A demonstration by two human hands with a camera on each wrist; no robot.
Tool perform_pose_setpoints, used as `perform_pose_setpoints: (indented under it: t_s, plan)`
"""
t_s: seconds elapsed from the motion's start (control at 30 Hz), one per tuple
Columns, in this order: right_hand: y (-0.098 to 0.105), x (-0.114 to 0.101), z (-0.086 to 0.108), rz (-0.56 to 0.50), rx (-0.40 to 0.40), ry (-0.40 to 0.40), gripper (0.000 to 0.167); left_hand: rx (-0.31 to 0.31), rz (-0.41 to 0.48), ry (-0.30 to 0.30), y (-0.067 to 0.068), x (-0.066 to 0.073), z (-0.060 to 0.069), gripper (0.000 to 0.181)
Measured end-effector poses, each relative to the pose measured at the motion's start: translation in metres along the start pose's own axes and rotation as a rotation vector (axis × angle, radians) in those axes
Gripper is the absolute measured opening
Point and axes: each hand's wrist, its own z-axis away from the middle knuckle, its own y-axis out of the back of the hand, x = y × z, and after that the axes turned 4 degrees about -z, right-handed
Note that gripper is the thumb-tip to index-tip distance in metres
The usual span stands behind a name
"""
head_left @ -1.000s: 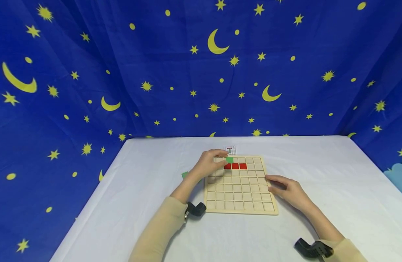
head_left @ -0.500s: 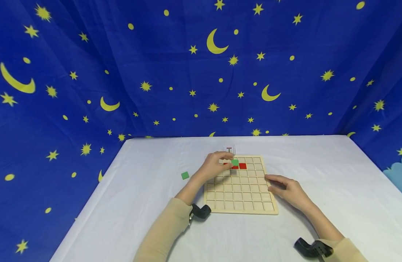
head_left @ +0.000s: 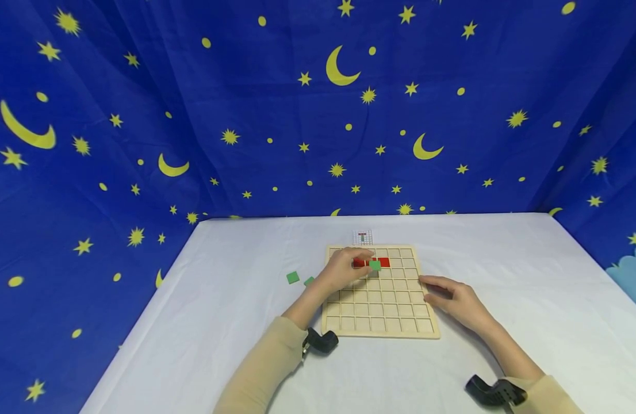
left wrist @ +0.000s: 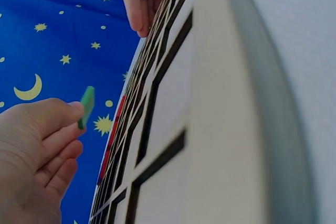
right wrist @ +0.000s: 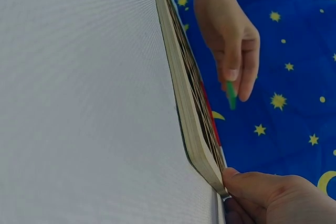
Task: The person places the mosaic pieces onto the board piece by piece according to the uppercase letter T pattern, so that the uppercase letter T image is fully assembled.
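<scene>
Between thumb and fingers, my left hand (head_left: pixel 345 270) pinches a green square tile (head_left: pixel 375 265) above the wooden grid board (head_left: pixel 376 334). The left wrist view shows that tile (left wrist: pixel 87 106) raised off the board, at the fingertips of the left hand (left wrist: pixel 37 148). Red tiles (head_left: pixel 384 262) lie in a row of cells near the board's far edge, partly covered by the hand and the green tile. My right hand (head_left: pixel 460 305) holds the board's right edge with thumb and fingers; in the right wrist view, the hand (right wrist: pixel 283 198) has its thumb on the board's rim (right wrist: pixel 197 153).
Two more green tiles lie on the white table left of the board, one (head_left: pixel 292 278) fully visible and one (head_left: pixel 309 281) partly behind the left forearm. A small printed grid card (head_left: pixel 362 237) lies beyond the board's far edge. A blue star-patterned curtain (head_left: pixel 276 103) surrounds the table.
The left hand has carried its green tile rightward and toward the near side, from the board's far edge to the red row. The right hand stays at the board's edge.
</scene>
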Motion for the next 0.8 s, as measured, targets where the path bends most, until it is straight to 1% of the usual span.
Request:
perform_pose_setpoints:
  t_s: [0.2,0.37,0.6,0.8]
  plan:
    - [-0.0004,-0.0001,0.0002,-0.001,-0.001,-0.001,0.044,0.004,-0.006,-0.003,-0.0042,-0.002,0.0022,0.034]
    - [-0.0005,0.001,0.0002,-0.006,-0.004,-0.003,0.045,-0.019,-0.015,-0.008,-0.0059,-0.0029,0.0049,0.033]
    - [-0.0006,0.0013,0.0002,-0.01,-0.005,-0.005,0.045,-0.031,-0.053,-0.018,-0.0081,-0.0046,0.007,0.034]
    - [0.0001,-0.0003,0.0003,-0.009,-0.009,0.001,0.045,-0.029,-0.111,-0.028,-0.0095,-0.0057,0.0063,0.034]
